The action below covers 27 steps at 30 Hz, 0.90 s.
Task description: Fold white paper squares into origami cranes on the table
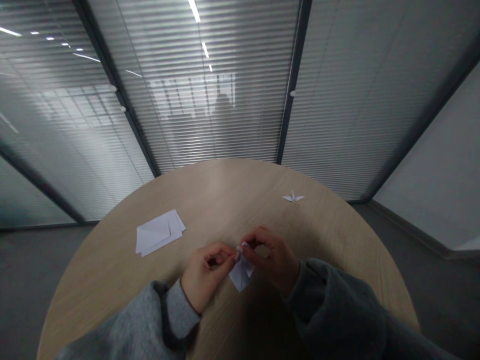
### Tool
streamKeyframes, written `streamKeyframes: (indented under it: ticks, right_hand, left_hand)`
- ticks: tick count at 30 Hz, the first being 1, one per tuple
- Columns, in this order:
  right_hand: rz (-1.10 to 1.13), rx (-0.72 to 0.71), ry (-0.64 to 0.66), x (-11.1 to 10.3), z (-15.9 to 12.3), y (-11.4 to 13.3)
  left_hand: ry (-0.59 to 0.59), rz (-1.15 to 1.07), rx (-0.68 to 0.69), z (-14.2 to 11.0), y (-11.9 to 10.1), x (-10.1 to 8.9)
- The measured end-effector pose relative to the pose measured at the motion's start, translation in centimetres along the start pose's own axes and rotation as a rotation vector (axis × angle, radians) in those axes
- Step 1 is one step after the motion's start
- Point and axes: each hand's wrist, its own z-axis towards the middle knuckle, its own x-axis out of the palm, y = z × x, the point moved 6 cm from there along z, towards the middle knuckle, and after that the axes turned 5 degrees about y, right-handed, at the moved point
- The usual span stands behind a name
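Observation:
A small piece of folded white paper [240, 276] is held between my two hands, just above the near middle of the table. My left hand [208, 270] pinches its upper left edge between thumb and index finger. On the other side, my right hand [273, 257] pinches the upper right part the same way. Creases run down the paper and its lower end comes to a point. The fingertips hide its top.
The round wooden table [225, 190] carries a stack of white paper sheets [157, 232] at the left. A finished-looking folded paper crane [293, 197] stands at the far right. Beyond the far edge are glass panels with blinds [221, 125].

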Motion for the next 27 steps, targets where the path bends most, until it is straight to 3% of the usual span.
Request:
streamKeyframes:
  ticks: [10,27]
  right_hand:
    - [0.076,0.037,0.012,0.1,-0.05,0.06]
    - [0.149,-0.034,-0.073,-0.68,0.04,0.33]
  left_hand:
    - [-0.022,0.045,0.048,-0.09,-0.16,-0.23]
    - [-0.009,0.128,0.104,-0.15,-0.67,-0.04]
